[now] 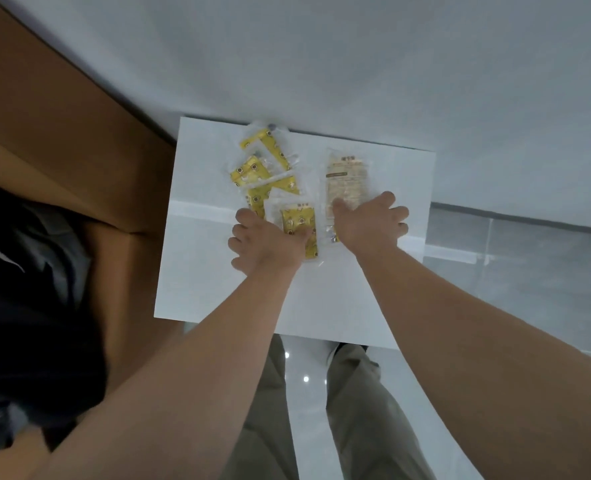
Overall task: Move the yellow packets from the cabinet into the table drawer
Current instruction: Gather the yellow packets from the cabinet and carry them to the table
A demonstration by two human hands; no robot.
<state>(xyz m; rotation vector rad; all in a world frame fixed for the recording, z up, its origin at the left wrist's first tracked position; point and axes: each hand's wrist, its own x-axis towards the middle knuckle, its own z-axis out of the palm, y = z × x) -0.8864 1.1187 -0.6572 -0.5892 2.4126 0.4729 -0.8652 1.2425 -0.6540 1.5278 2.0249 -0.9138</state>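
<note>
Head cam, looking down. White slab (217, 289) = ref pt.

- Far-centre of slab: loose heap of yellow packets (252, 173), clear-edged, overlapping.
- Slab centre, near end of heap: front yellow packet (299, 220). L hand (268, 242) lies palm-down at its left edge, thumb on it, fingers spread over bare slab.
- Just right of heap: pale long packet (346, 178), print up, long axis toward slab's far edge. R hand (370, 221) lies palm-down on its near end, thumb on wrapper, fingers splayed.
- Left of slab: brown carton (79, 133). Dark cloth (27, 306) lies nearer cam.
- Below slab's near edge: olive trouser legs (356, 410).
- Right of slab: glossy floor (529, 289).
</note>
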